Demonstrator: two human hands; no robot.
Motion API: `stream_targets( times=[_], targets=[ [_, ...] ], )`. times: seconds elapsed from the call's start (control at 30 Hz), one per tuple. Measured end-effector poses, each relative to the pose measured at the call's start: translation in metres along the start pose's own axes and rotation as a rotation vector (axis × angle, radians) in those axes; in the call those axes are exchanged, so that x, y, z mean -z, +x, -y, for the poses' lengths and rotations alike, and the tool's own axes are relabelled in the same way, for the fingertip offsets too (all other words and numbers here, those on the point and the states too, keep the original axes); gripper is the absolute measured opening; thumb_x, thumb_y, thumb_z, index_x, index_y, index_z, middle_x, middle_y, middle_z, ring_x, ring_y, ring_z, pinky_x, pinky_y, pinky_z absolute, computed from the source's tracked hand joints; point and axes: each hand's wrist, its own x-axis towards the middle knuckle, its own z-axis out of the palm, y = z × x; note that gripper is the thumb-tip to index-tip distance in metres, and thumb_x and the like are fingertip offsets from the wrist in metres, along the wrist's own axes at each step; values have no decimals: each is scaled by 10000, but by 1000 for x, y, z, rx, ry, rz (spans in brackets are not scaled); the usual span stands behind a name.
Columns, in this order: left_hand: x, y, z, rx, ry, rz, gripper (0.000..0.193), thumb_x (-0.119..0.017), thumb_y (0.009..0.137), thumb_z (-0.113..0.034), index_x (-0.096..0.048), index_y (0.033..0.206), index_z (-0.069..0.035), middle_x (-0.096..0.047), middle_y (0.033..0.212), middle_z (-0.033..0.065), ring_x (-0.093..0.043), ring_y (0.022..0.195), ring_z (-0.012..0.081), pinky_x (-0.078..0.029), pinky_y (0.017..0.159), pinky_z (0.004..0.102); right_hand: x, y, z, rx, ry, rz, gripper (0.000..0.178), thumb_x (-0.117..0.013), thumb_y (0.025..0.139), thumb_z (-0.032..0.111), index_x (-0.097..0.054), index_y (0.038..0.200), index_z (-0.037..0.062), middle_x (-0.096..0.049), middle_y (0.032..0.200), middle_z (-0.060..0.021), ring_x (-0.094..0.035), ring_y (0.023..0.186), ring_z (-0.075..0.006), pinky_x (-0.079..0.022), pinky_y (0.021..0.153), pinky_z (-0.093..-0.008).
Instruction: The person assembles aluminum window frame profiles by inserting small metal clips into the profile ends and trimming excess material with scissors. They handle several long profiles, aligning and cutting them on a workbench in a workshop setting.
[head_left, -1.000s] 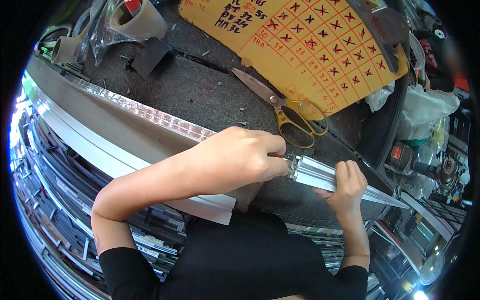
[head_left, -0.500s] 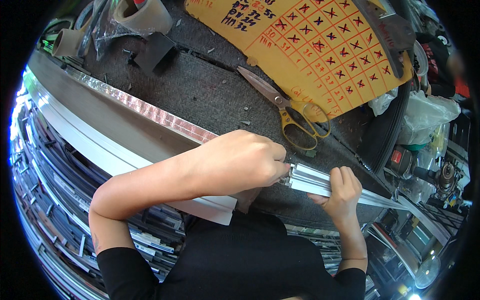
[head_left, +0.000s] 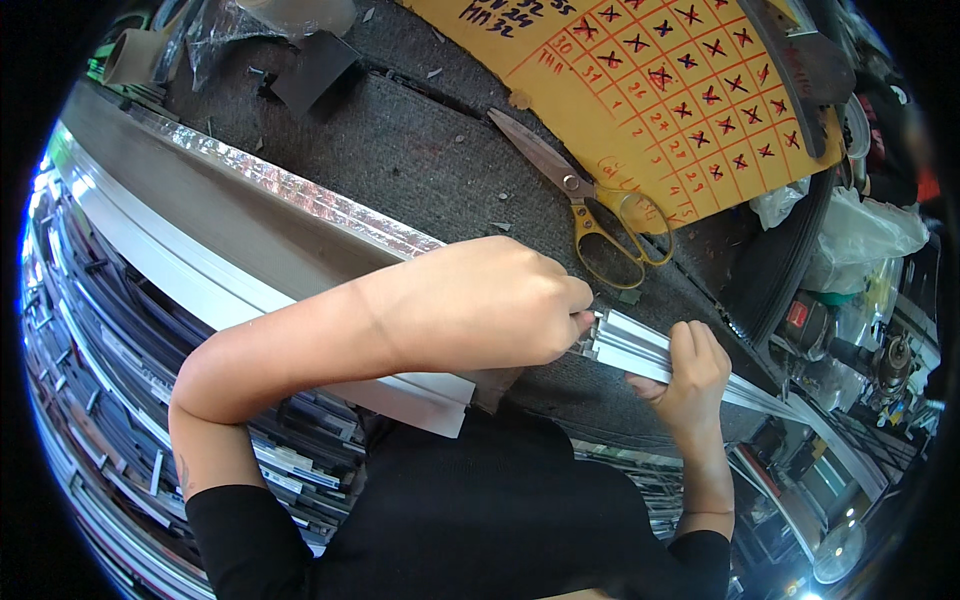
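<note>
My right hand (head_left: 692, 372) is wrapped around a long silver-white metal profile (head_left: 630, 343), thumb underneath, close to its cut end. The grooved profile runs away to the right past that hand. My left hand (head_left: 535, 305) is closed at the cut end, fingers curled inward. A small bit of metal shows by its fingertips, but what it pinches is hidden behind the knuckles. Beyond the hands, scissors (head_left: 590, 215) with yellow handles lie partly over a yellow card (head_left: 610, 120) marked with a red grid and crosses.
A long grey-brown metal bar (head_left: 240, 215) with a foil-like strip and a white profile (head_left: 215, 290) lie at left, under my forearm. Several stacked profiles fill the lower left. A black square piece (head_left: 317, 75) sits on the dark carpeted bench (head_left: 420, 165). Plastic bags (head_left: 865, 235) are at right.
The view has shifted slightly, so the scissors and card appear a little higher and farther right. Both hands keep their places at the profile's end, with little visible movement.
</note>
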Motion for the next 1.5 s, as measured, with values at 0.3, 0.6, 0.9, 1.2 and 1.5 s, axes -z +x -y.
stream_targets(
  times=[0.3,0.6,0.9,1.2,1.5],
  targets=[
    [-4,-2,4,20,-144,-21,125,-693,848,-91,-761,921,-15,-688,805,141,-741,790,317,-609,700,421,-1,-6,8,-74,114,51,819,-489,868,821,-464,771,8,-409,700,-129,-474,597,-316,-369,527,-423],
    [-6,-4,0,23,-136,-34,64,-706,745,-61,-686,701,-19,-673,766,142,-739,788,327,-604,693,428,-7,-5,8,-85,95,46,818,-493,870,816,-483,790,2,-425,711,-134,-484,613,-321,-383,540,-428],
    [4,-1,-1,86,-101,-41,101,-703,790,-61,-667,867,-6,-686,806,138,-735,791,320,-596,674,421,-4,5,10,-19,-26,-20,686,-752,779,676,-503,751,38,-458,724,-99,-523,611,-263,-427,505,-382],
    [25,-14,-2,298,-142,-34,387,-761,810,-67,-585,1154,-95,-677,862,101,-708,851,311,-560,742,433,-4,13,16,-79,18,-8,751,-625,840,727,-488,819,-11,-429,749,-157,-499,649,-352,-407,557,-447],
    [24,-46,15,323,-137,-79,214,-790,790,-98,-732,982,-22,-702,888,105,-677,916,320,-561,792,429,-16,25,37,-61,25,15,706,-724,780,665,-517,851,-6,-476,772,-146,-544,673,-341,-454,573,-438]
  ],
)
